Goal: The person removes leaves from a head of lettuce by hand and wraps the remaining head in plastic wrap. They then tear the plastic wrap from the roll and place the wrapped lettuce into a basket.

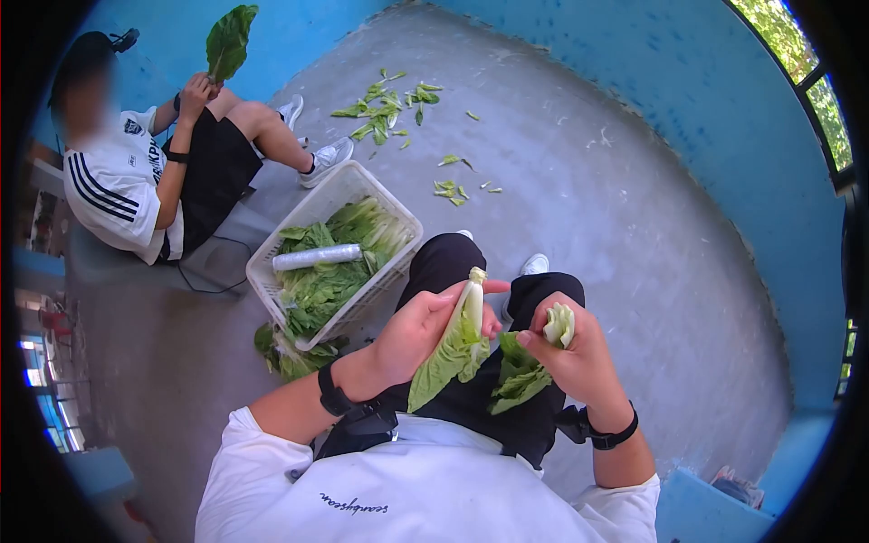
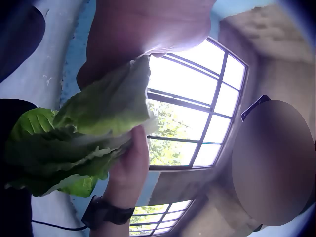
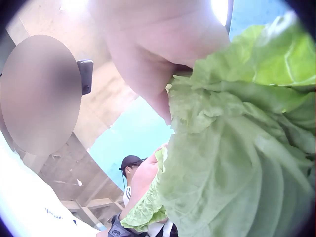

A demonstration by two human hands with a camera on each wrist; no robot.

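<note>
In the head view my left hand [image 1: 409,342] holds a small head of lettuce [image 1: 450,357], its pale cut stem end upward and the green leaves hanging down. The forefinger reaches out behind the stem. To its right, my right hand [image 1: 584,362] grips a bunch of loose lettuce leaves [image 1: 525,380]. Their pale ends stick up past the thumb, and the green parts hang below the fist. The right wrist view shows these leaves [image 3: 222,163] large and crinkled in front of the palm. Both hands are above my lap, a short gap apart.
A white plastic crate [image 1: 412,226] of greens stands at front left, a clear plastic-wrap roll [image 1: 317,257] on top. More greens [image 1: 294,353] lie beside it. Torn leaf scraps [image 1: 380,113] are scattered on the floor. Another seated person [image 1: 118,181] holds up a large leaf [image 1: 230,41].
</note>
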